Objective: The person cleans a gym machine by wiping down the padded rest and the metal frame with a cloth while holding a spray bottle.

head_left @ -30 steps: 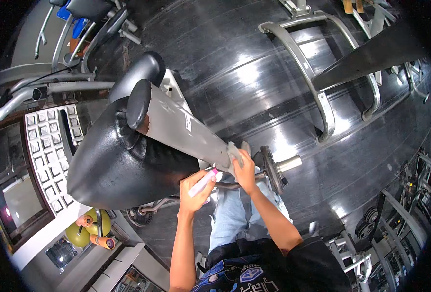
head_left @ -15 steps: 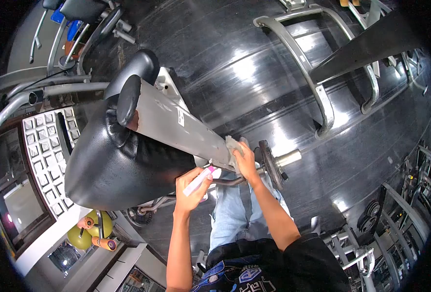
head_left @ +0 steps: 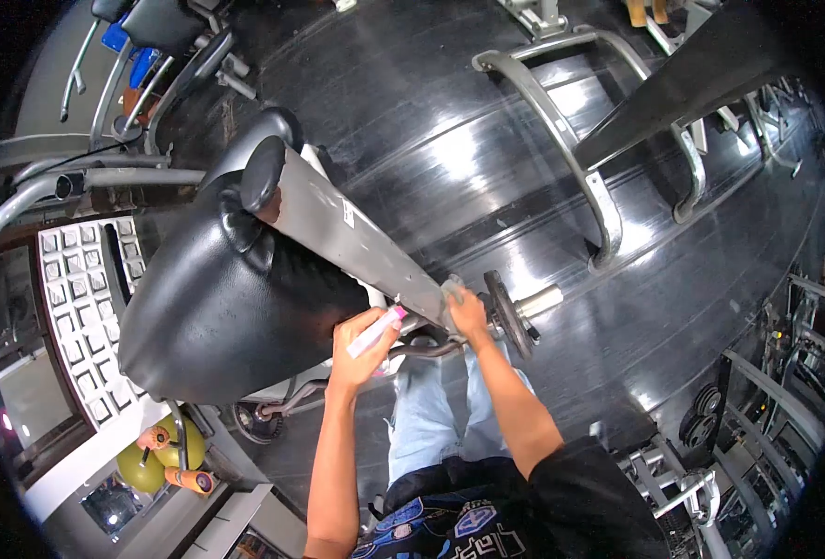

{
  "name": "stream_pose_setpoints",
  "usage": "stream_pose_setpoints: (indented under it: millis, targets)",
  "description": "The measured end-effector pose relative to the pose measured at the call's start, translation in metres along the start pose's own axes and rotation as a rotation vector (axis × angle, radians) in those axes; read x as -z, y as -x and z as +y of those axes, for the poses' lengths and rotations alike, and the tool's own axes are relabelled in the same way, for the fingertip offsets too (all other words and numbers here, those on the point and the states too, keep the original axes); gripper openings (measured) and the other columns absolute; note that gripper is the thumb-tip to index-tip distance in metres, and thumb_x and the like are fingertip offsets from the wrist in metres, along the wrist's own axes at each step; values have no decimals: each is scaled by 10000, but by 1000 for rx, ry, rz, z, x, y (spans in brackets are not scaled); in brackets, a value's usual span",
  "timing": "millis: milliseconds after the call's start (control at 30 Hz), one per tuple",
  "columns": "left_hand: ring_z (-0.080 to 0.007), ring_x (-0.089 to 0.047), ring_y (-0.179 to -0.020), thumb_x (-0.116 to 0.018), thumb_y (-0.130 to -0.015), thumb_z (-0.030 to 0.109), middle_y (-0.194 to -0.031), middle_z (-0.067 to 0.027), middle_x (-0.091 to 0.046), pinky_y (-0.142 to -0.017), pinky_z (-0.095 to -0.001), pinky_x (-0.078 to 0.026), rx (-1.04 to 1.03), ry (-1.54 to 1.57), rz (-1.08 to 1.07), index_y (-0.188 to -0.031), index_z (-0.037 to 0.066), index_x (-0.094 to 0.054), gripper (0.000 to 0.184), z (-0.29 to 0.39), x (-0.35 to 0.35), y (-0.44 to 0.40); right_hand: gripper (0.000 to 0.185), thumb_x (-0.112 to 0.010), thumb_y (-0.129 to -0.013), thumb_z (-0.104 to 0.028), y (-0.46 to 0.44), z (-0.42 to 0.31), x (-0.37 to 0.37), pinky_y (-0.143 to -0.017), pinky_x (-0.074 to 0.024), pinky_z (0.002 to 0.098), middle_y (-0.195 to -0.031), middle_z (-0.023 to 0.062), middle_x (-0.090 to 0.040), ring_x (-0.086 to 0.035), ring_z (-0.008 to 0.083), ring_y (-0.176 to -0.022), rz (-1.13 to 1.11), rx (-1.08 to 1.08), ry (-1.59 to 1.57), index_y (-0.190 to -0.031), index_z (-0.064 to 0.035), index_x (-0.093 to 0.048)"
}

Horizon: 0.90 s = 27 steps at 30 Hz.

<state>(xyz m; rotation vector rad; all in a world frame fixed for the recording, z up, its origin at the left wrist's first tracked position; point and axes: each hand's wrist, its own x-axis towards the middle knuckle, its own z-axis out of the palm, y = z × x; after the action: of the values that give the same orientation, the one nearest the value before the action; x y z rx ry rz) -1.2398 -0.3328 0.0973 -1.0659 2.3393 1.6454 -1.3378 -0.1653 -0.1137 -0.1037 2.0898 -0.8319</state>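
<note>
My left hand (head_left: 355, 349) is closed around a white bottle with a pink tip (head_left: 373, 335), which looks like a spray bottle; part of it is hidden by the fingers. My right hand (head_left: 469, 315) presses a greyish cloth (head_left: 452, 289) against the lower end of a grey panel (head_left: 357, 238). That panel belongs to a gym bench with a large black padded cushion (head_left: 236, 298). Below both hands runs a bent curl bar (head_left: 422, 351), with a black weight plate (head_left: 507, 312) at its right end.
A silver machine frame (head_left: 561, 130) stands on the dark floor (head_left: 412, 140) at upper right. White latticed blocks (head_left: 87, 307) lie to the left, near green balls (head_left: 142, 466) and an orange roller (head_left: 189, 480). More gym machines (head_left: 692, 494) line the lower right.
The view has shifted slightly. My right hand and the cloth remain at the panel's lower end, with the hand's pose a little altered. My left hand still grips the bottle.
</note>
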Motion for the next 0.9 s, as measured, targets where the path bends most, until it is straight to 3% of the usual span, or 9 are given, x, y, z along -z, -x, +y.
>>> stream_pose_setpoints:
  millis: [33, 167, 233, 333, 367, 433, 567, 700, 900]
  targets:
    - [-61, -537, -502, -639, -925, 212, -637, -7, -592, -478, -234, -414, -16, 74, -13, -769, 18, -637, 248, 3, 1, 0, 530, -602, -882, -375, 10, 5, -2, -1030, -425, 426, -1243, 251, -607, -549, 403, -1204, 50, 100, -92, -1281, -28, -584]
    - [-50, -482, -493, -661, -911, 245, -573, 19, -539, -467, -247, -382, 27, 227, 24, -749, 29, -629, 273, 11, -4, -4, 499, -596, -895, -329, 45, 7, 9, -969, -457, 390, -1205, 219, -641, -613, 342, -1132, 28, 96, -142, -1269, 1, -590]
    - [-49, -482, -495, -659, -914, 247, -579, 24, -544, -466, -244, -382, -4, 261, 7, -750, 27, -630, 275, 19, -3, -5, 488, -596, -900, -315, 66, 6, 22, -917, -476, 344, -1194, 141, -661, -630, 242, -1062, -184, 46, -323, -1277, -6, -590]
    - [-73, -490, -493, -669, -897, 282, -565, -6, -539, -471, -277, -392, -48, 295, -10, -754, 17, -636, 303, 13, -8, -1, 487, -631, -870, -332, 101, 0, 37, -841, -483, 302, -1036, 67, -682, -619, 160, -907, -172, 38, -587, -1267, -49, -618]
    - [-94, -495, -489, -676, -883, 303, -557, -35, -532, -478, -303, -398, -86, 233, 14, -748, 13, -633, 322, 5, -12, 2, 460, -624, -868, -289, 111, 1, 44, -871, -465, 287, -1109, 63, -667, -609, 150, -981, -134, -53, -573, -1256, -41, -615]
    - [-148, -535, -491, -689, -846, 346, -547, -111, -518, -503, -366, -407, -157, 206, 121, -731, 4, -621, 367, -13, -24, 15, 464, -615, -861, -251, 137, -2, 59, -904, -459, 287, -1147, 61, -644, -597, 160, -1032, -120, -12, -676, -1276, -45, -590]
    - [-159, -579, -463, -674, -874, 316, -559, -97, -577, -465, -339, -428, -113, 334, 248, -721, 4, -619, 352, -34, -34, 57, 452, -650, -838, -162, 182, 6, 68, -865, -498, 318, -1044, 49, -620, -609, 182, -979, -158, -5, -880, -1270, -68, -554]
    - [-181, -592, -445, -674, -881, 313, -573, -117, -608, -452, -337, -443, -86, 375, 270, -735, -1, -631, 349, -56, -39, 84, 608, -646, -807, -57, 216, 10, 52, -913, -485, 332, -1182, 67, -579, -582, 189, -1064, -159, 127, -786, -1377, -51, -432]
    - [-199, -591, -445, -680, -876, 320, -563, -119, -595, -448, -357, -439, -137, 468, 377, -728, -4, -614, 363, -80, -49, 96, 716, -701, -762, -20, 259, 2, 23, -917, -481, 315, -1186, 80, -574, -579, 201, -1061, -57, 229, -726, -1409, -55, -396]
